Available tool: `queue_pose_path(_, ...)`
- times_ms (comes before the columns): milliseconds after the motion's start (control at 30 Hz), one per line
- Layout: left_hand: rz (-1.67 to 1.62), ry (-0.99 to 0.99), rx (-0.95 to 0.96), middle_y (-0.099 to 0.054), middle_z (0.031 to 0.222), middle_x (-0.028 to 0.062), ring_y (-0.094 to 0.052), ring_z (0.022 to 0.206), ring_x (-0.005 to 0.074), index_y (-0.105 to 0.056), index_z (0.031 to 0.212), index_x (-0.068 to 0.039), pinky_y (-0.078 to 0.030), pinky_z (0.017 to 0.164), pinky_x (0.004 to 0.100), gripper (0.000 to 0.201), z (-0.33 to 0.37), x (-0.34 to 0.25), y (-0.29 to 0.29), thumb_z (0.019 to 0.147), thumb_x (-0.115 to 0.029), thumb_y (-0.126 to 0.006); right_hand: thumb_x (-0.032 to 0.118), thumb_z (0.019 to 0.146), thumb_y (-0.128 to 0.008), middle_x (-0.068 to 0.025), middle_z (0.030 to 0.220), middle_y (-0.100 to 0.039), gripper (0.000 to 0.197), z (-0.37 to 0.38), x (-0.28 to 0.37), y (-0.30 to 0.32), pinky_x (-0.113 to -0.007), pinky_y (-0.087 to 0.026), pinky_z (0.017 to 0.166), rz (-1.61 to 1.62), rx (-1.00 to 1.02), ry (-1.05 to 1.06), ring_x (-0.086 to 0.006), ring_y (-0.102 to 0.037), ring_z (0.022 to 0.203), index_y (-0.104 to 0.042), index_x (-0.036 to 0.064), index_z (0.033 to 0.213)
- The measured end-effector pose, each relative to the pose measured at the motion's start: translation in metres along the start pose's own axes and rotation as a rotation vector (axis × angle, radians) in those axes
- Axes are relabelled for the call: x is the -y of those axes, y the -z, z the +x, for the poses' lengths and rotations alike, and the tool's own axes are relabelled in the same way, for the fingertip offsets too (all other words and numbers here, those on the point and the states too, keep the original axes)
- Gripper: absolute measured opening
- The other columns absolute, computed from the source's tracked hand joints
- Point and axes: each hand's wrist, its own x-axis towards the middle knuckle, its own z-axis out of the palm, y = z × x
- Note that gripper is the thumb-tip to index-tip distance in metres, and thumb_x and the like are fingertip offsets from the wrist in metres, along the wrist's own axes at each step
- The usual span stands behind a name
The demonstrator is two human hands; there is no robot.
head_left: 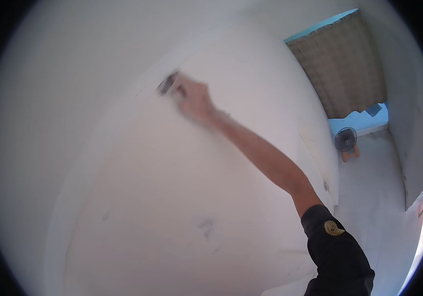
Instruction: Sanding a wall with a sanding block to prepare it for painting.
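Observation:
My right hand (194, 98) reaches up to a pale wall (147, 197), its arm coming in from the lower right in a short black sleeve. Its fingers are closed around a small flat dark-grey object (168, 83), held at or very close to the wall near a faint ridge. Motion blurs both the hand and the object, so I cannot tell its exact kind, nor whether it touches the wall. My left hand is out of view.
Grey smudges (205, 227) mark the wall lower down. To the right, a brown curtain (342, 64) hangs across a doorway with blue behind it. A round fan (345, 140) stands on a small wooden stool (350, 155) on the pale floor (369, 177).

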Motion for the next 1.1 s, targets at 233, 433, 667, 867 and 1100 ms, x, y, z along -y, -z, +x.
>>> queue_pose_path(233,-0.119,-0.051,0.065,-0.064,0.106,0.0249,-0.065,0.094,0.0359,-0.055,0.116,0.008,-0.054,0.079,0.0414,0.031,0.020,-0.023,-0.033,0.086,0.014,-0.050,-0.002,0.081,-0.059,-0.0067,0.114,-0.066,0.015,-0.020,0.005,0.012,-0.043,-0.039,0.106,0.071,0.210,0.429,-0.0255,-0.060,0.111,-0.049,0.0070,0.087)
queue_pose_path(433,-0.082,-0.057,0.039,-0.063,0.111,0.0233,-0.064,0.097,0.0339,-0.054,0.118,0.007,-0.054,0.079,0.0394,0.033,0.004,-0.015,-0.041,0.086,0.014,-0.049,0.001,0.083,-0.058,-0.0034,0.120,-0.064,0.013,0.036,-0.065,0.048,-0.048,-0.030,0.113,-0.176,0.217,0.506,-0.0201,-0.058,0.115,-0.047,0.0077,0.088)
queue_pose_path(667,-0.002,-0.002,0.193,-0.064,0.107,0.0231,-0.065,0.095,0.0362,-0.055,0.114,0.009,-0.055,0.078,0.0415,0.029,0.016,-0.009,-0.060,0.087,0.009,-0.046,0.003,0.078,-0.061,-0.0041,0.108,-0.068,0.013,0.043,-0.109,0.069,-0.048,-0.031,0.112,-0.504,0.121,0.592,-0.0205,-0.064,0.103,-0.053,0.0086,0.086)
queue_pose_path(867,-0.077,-0.075,0.025,-0.065,0.107,0.0234,-0.066,0.090,0.0355,-0.054,0.114,0.010,-0.055,0.077,0.0410,0.029,-0.017,0.020,-0.111,0.086,0.008,-0.048,0.011,0.085,-0.057,-0.0116,0.088,-0.068,0.007,0.048,-0.167,0.072,-0.044,-0.047,0.085,-0.498,-0.156,-0.355,-0.0284,-0.066,0.076,-0.061,0.0083,0.090)
queue_pose_path(1100,-0.045,-0.097,0.053,-0.064,0.109,0.0228,-0.065,0.093,0.0350,-0.054,0.115,0.009,-0.055,0.078,0.0408,0.030,0.004,0.013,-0.070,0.086,0.007,-0.049,0.019,0.087,-0.058,-0.0132,0.079,-0.068,0.012,0.128,-0.148,0.066,-0.041,-0.048,0.068,-0.508,-0.424,-0.390,-0.0336,-0.064,0.075,-0.063,0.0087,0.091)
